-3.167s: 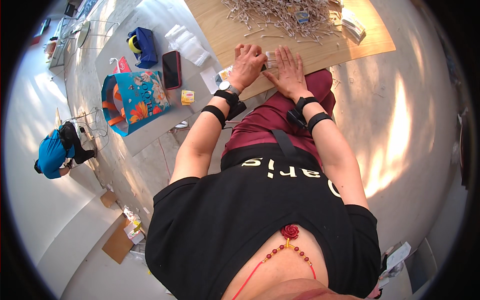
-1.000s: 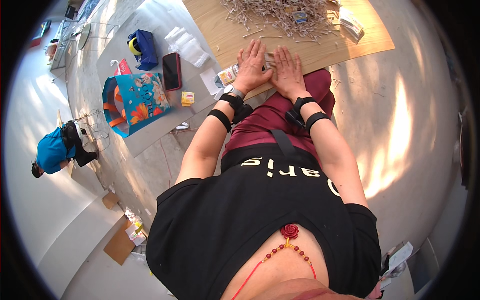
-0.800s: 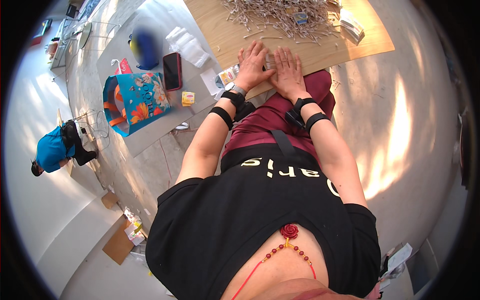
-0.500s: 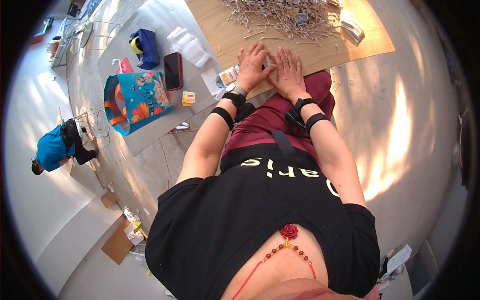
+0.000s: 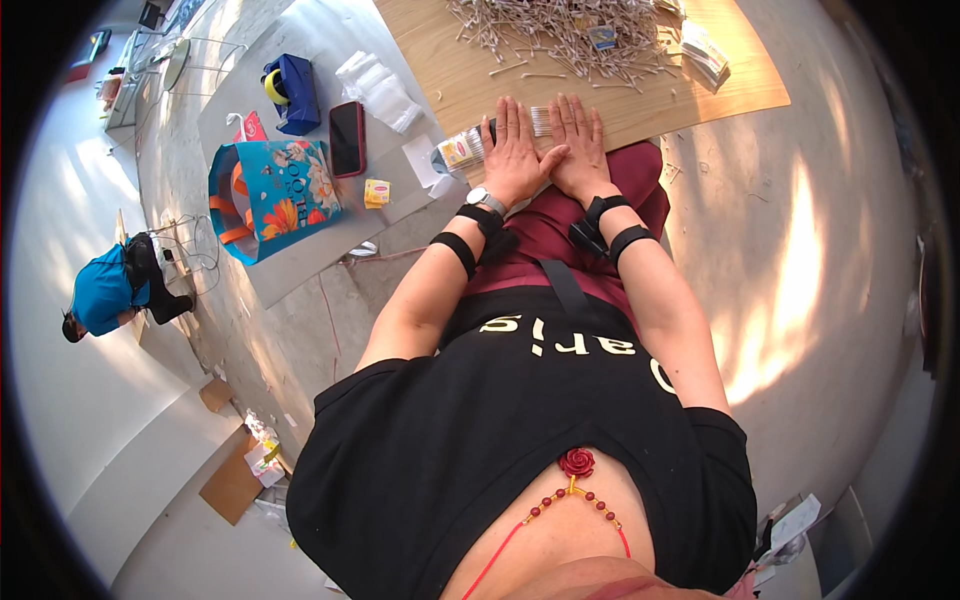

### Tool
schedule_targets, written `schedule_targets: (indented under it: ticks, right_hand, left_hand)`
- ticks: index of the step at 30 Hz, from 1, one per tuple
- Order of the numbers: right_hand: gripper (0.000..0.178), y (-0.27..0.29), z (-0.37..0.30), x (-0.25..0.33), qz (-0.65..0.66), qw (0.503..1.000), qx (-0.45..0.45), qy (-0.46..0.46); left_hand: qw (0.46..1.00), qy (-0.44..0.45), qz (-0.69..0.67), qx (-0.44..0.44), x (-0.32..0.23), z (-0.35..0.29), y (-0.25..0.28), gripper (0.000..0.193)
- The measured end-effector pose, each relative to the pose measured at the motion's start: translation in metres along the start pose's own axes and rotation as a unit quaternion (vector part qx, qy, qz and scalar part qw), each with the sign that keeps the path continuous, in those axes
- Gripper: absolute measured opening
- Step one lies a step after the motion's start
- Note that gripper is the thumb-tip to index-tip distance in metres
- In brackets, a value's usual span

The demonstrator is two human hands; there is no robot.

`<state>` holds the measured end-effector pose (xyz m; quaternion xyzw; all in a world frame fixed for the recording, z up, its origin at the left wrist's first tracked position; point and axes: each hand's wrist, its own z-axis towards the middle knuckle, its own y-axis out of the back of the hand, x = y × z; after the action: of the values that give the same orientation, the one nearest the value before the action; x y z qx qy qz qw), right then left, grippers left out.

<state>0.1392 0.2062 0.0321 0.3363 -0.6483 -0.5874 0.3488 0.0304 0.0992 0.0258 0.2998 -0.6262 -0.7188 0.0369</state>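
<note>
The left hand (image 5: 518, 155) was bent at the fingers about three seconds ago; now its fingers are straight and close together. It has also shifted toward the right hand (image 5: 580, 150), and its thumb now overlaps that hand's thumb side in this view. Because of this shift, more of the yellow-and-white packet (image 5: 462, 150) is uncovered, and a dark piece (image 5: 491, 130) has become visible beside the left hand's outer edge.

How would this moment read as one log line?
left hand: palm down; right hand: palm down; between: lined-up swabs; beyond: swab pile on wooden table
</note>
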Motion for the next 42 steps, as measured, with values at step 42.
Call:
schedule_targets:
  ticks: [42]
  right_hand:
    - [0.094,-0.016,0.008,0.063,0.033,0.997,-0.026,0.071]
  left_hand:
    - [0.997,0.068,-0.002,-0.047,0.057,-0.061,0.035,0.096]
